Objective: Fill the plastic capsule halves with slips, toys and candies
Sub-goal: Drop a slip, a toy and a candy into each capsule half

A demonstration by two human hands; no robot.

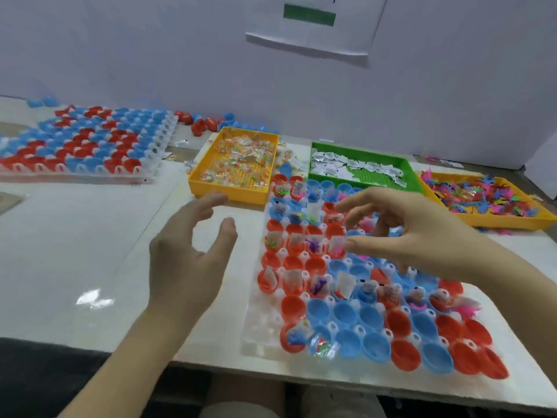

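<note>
A clear holder tray [256,327] in front of me carries red and blue capsule halves [346,315]; several hold slips, toys or wrapped candies, others near the front are empty. My left hand [187,260] hovers over the bare table left of the tray, fingers spread and holding nothing. My right hand [407,233] hangs above the tray's middle rows with loosely bent fingers; I see nothing between them. Behind the tray stand a yellow bin of candies [238,164], a green bin of paper slips [361,167] and a yellow bin of small plastic toys [488,200].
A second tray of red and blue capsule halves [78,143] lies at the far left. Loose capsule halves [205,122] lie by the white back wall [211,55]. The table's front edge [301,375] runs just below the near tray.
</note>
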